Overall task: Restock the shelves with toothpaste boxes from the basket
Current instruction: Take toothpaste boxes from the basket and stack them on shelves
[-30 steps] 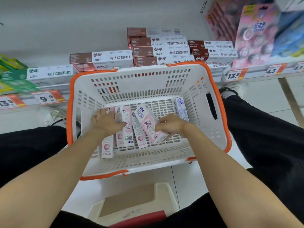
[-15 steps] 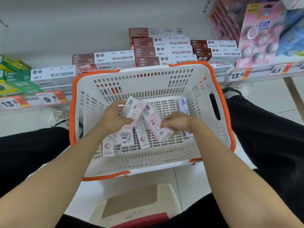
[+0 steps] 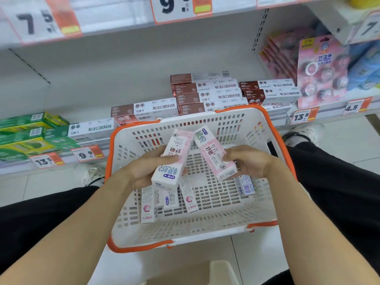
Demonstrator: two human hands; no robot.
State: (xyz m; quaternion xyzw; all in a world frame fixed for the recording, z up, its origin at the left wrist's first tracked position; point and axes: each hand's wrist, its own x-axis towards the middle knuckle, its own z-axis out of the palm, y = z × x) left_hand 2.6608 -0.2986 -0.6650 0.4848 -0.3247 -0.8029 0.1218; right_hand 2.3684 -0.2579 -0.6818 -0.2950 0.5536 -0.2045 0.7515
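The left hand (image 3: 144,171) is holding a long pink and white cardboard toothpaste box (image 3: 173,159) above the middle of the white plastic basket with the orange rim (image 3: 281,140). The fingers are curling round the box, with the thumb lying across its front. The right hand (image 3: 250,162) is holding a second pink and white toothpaste box (image 3: 214,152) just beside the first one. Its fingers are wrapping round the lower end of that box. The top ends of the two boxes are nearly touching, near the far wall of the basket.

More pink and white boxes (image 3: 164,199) are lying flat on the basket floor, near its left side and under the left hand. A small blue and white box (image 3: 245,185) is lying near the right side, partly hiding under the right hand.

The basket is sitting on the floor in front of the low white shelf (image 3: 333,111). Brown and white toothpaste boxes (image 3: 207,93) are stacking up on the shelf behind the far rim of the basket. Green boxes (image 3: 26,130) are lying at the left end of the shelf. Orange and white price tags (image 3: 87,154) are sticking along its front edge.
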